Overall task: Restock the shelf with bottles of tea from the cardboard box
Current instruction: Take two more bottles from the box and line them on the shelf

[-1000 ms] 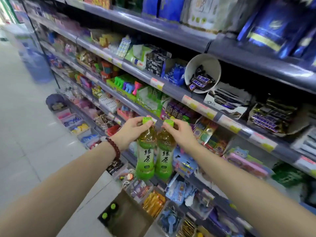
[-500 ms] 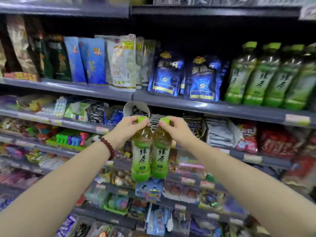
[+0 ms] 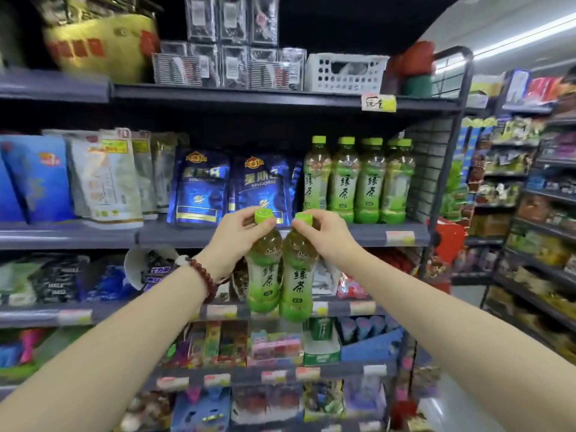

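Note:
My left hand (image 3: 235,236) grips a green tea bottle (image 3: 263,275) by its neck just under the green cap. My right hand (image 3: 325,233) grips a second green tea bottle (image 3: 297,282) the same way. Both bottles hang upright, side by side and touching, in front of the grey shelf edge (image 3: 367,235). On that shelf, up and to the right, a row of several identical tea bottles (image 3: 358,182) stands against the wire end panel. The cardboard box is out of view.
Blue snack bags (image 3: 232,188) and white bags (image 3: 106,179) fill the same shelf left of the tea row. A white basket (image 3: 344,73) sits on the top shelf. Lower shelves hold sweets and small packs. An aisle with more shelving (image 3: 530,213) opens at right.
My view has swung up and right from the lower shelves and the box on the floor. Both hands have lifted the two bottles higher, level with the shelf holding the tea row.

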### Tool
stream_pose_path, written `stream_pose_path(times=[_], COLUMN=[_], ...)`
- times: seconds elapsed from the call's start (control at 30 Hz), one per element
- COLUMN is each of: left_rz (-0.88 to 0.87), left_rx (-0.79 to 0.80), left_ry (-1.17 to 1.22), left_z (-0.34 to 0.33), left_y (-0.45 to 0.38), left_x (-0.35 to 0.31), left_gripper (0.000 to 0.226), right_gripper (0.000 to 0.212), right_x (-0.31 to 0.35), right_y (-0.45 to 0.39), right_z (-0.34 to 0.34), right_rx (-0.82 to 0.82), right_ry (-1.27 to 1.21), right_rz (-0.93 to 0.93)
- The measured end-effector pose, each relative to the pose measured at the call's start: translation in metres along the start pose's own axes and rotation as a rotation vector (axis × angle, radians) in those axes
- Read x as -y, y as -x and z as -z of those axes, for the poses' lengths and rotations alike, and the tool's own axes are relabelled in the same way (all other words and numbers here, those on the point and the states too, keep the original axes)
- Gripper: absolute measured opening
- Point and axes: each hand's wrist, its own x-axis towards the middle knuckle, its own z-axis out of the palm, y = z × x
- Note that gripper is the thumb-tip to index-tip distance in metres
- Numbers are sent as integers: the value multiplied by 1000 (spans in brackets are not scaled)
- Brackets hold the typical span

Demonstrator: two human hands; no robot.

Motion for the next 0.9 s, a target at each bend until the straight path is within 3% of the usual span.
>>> stream_pose_path(times=[0.2, 0.57, 0.9], left_rz=[-87, -222, -206], left_rx=[-27, -75, -167], left_ry=[22, 55, 67], left_z=[-42, -98, -120], left_y=[-39, -123, -153], left_x=[-27, -71, -78], left_gripper=[18, 12, 11], right_gripper=[23, 24, 23], right_x=[-4, -6, -17], right_y=[-25, -93, -121], right_z=[48, 128, 144], right_rx=[-119, -275, -295], right_ry=[5, 75, -24], right_rz=[21, 161, 202])
